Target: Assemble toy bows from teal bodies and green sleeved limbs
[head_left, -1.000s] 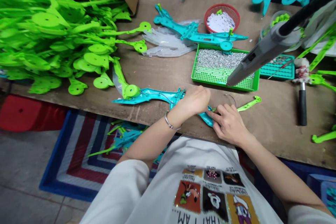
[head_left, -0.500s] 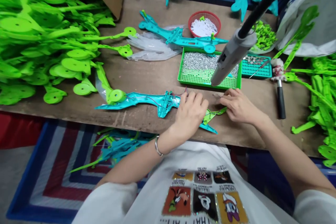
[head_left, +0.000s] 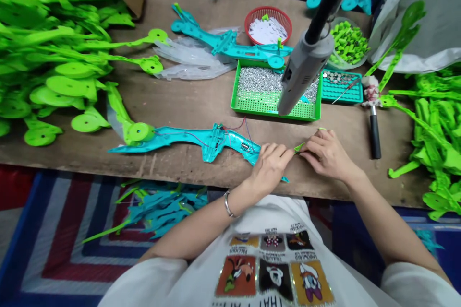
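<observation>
A turquoise toy bow half (head_left: 180, 135) lies hollow side up along the table's front edge, with thin red and blue wires (head_left: 236, 126) trailing from its middle. A green plastic arm with a round disc (head_left: 139, 132) sits at its left end. My left hand (head_left: 272, 163) is closed over the right end of the bow, fingers round the base of a second green plastic arm (head_left: 298, 147); its palm hides the joint. Further along that arm, the fingertips of my right hand (head_left: 324, 153) are pinched on it, and the fingers cover its outer end.
A green tray (head_left: 277, 111) of small screws stands beyond the hands, under a hanging grey electric screwdriver (head_left: 306, 69). A hammer (head_left: 374, 129) lies right. Green arms (head_left: 65, 76) pile up left. Another turquoise bow half (head_left: 230, 48) rests behind, by a red basket (head_left: 268, 9).
My left hand has slid right along the bow, uncovering the wires and a small metal part. My right hand keeps close to the green arm's outer end. The view has shifted slightly.
</observation>
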Demonstrator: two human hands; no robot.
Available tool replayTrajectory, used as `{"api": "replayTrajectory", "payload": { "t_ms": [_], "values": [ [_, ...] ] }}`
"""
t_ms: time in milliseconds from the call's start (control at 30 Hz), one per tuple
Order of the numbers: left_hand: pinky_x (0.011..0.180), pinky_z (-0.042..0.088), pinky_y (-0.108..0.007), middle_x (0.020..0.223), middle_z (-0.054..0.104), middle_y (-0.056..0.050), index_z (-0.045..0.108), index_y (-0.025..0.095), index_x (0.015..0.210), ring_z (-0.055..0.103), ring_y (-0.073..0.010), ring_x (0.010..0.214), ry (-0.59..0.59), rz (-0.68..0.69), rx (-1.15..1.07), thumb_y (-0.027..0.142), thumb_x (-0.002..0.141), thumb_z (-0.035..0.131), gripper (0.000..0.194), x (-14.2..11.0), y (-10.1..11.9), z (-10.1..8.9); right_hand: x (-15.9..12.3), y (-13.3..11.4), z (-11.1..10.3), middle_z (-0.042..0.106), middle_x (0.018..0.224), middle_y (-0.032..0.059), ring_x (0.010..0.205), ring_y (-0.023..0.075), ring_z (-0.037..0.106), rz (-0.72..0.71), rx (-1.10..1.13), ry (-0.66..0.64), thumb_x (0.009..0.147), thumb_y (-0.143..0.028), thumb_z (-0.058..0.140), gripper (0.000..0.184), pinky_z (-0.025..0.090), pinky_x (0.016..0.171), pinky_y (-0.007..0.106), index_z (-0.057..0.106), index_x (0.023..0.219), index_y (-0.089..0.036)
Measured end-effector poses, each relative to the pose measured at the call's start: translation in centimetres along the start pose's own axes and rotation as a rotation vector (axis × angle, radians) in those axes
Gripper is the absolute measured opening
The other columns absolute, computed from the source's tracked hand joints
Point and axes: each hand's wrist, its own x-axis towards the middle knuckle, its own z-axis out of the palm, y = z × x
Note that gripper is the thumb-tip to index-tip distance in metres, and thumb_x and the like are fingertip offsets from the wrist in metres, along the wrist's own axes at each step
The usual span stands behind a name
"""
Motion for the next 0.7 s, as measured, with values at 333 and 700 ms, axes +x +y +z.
{"api": "replayTrajectory", "payload": {
  "t_ms": [333,700],
  "values": [
    [0.093,0.044,-0.04,0.103,0.066,-0.009,0.06,0.017,0.133,0.057,-0.0237,0.1,-0.019,0.083,0.115,0.017,0.103,0.044,0.034,-0.3,-0.2,0.5,-0.2,-0.1,0.4,0.069,0.085,0.0051,0.093,0.0248,0.05,0.055,0.007,0.025,0.101,-0.032,0.055,0.018,0.027,0.083,0.04,0.069,0.095,-0.022],
    [0.111,0.042,-0.046,0.114,0.067,-0.012,0.06,0.009,0.131,0.061,-0.0251,0.105,-0.063,0.188,0.299,0.013,0.103,0.041,0.034,-0.3,0.7,0.1,0.6,-0.1,1.2,0.067,0.08,0.0055,0.079,0.0213,0.057,0.211,0.079,0.06,0.096,-0.029,0.06,0.015,0.041,0.076,0.035,0.063,0.086,-0.018]
  ]
}}
